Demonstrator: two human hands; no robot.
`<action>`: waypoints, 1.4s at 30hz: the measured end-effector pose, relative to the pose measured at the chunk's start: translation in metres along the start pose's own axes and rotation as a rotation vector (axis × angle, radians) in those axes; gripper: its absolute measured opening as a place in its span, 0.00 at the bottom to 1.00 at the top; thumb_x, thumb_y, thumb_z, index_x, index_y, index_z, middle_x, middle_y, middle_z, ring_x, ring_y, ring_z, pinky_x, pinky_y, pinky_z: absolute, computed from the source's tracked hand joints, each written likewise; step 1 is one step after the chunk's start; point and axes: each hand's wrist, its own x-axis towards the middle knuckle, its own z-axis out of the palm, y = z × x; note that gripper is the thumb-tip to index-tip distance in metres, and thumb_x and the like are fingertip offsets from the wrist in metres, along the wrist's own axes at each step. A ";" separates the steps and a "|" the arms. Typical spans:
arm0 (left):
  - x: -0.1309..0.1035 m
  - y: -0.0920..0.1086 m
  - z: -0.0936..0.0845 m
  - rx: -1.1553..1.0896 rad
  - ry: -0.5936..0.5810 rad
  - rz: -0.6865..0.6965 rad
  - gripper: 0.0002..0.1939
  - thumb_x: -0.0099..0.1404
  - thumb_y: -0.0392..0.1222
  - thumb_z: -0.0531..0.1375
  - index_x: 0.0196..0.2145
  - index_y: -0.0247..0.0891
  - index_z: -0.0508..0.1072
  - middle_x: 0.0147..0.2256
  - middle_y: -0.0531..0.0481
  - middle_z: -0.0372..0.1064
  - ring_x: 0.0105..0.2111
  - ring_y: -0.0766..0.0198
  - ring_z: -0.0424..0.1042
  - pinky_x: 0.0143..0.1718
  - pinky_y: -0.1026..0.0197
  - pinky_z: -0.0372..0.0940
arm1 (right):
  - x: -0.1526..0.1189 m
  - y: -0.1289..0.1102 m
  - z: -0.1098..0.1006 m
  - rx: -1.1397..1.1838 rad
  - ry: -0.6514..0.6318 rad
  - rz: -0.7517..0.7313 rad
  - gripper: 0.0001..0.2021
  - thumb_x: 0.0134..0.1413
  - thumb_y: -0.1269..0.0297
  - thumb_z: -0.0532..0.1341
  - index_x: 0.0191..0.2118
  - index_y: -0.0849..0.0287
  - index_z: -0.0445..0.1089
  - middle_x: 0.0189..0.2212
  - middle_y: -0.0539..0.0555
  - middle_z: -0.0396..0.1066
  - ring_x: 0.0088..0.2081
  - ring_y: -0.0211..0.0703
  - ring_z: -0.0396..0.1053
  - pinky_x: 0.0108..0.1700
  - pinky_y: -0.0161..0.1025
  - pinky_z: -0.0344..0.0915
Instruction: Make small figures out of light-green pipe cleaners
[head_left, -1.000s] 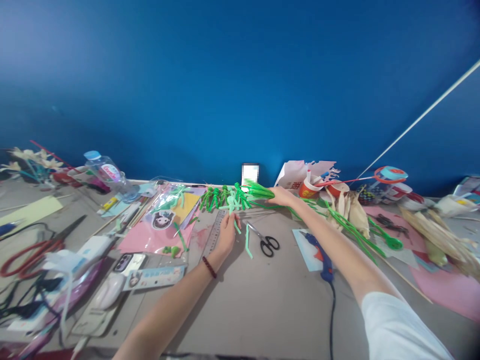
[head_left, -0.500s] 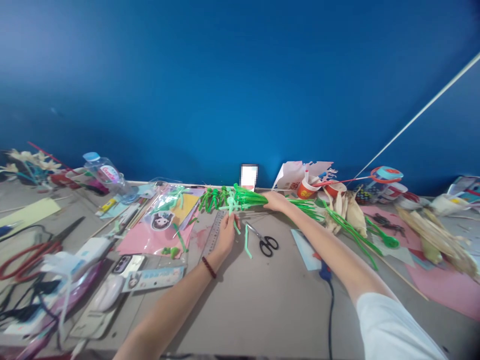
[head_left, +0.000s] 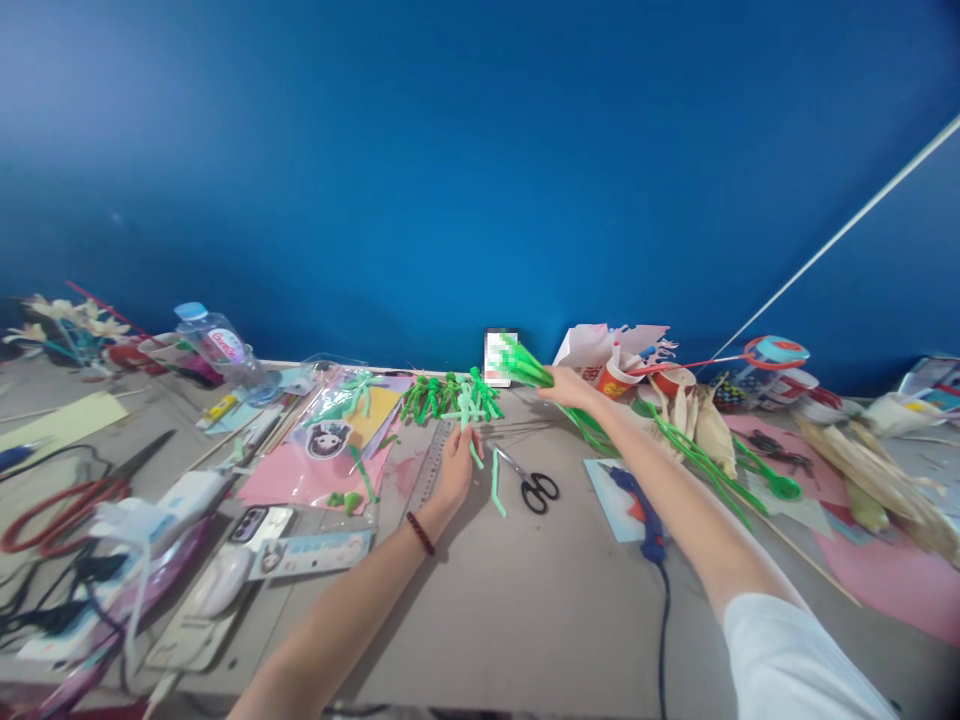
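My right hand [head_left: 570,387] is closed around a bundle of green pipe cleaners [head_left: 526,366], raised off the table near the wall. Its tips fan out to the left, and its tail hangs down behind my forearm. Between the closed fingers of my left hand [head_left: 456,462] is a pale green pipe-cleaner figure [head_left: 465,402], held upright. Darker green twisted pipe-cleaner pieces [head_left: 430,398] lie just behind it. Close to my left hand are a loose pale green pipe cleaner [head_left: 496,483], black-handled scissors [head_left: 535,488] and a ruler [head_left: 433,463].
A blue glue gun [head_left: 651,530] rests under my right forearm. Paper cups [head_left: 616,378] and dried husks [head_left: 709,430] are at right. On the left are a plastic bag [head_left: 327,410], a bottle [head_left: 217,345], a phone [head_left: 251,525] and red-handled scissors [head_left: 71,505]. A blurred screen [head_left: 495,372] leans against the wall.
My right hand has lifted the green bundle off the table, swinging its tips up and right, away from the twisted pieces. My left hand keeps the pale green figure in nearly the same place.
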 end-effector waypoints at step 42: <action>0.001 -0.007 0.001 0.030 -0.033 0.018 0.14 0.63 0.52 0.54 0.32 0.37 0.68 0.20 0.55 0.60 0.22 0.67 0.61 0.26 0.64 0.56 | 0.001 0.023 0.019 0.091 0.311 0.071 0.17 0.55 0.60 0.55 0.48 0.62 0.67 0.39 0.57 0.75 0.40 0.48 0.71 0.41 0.38 0.64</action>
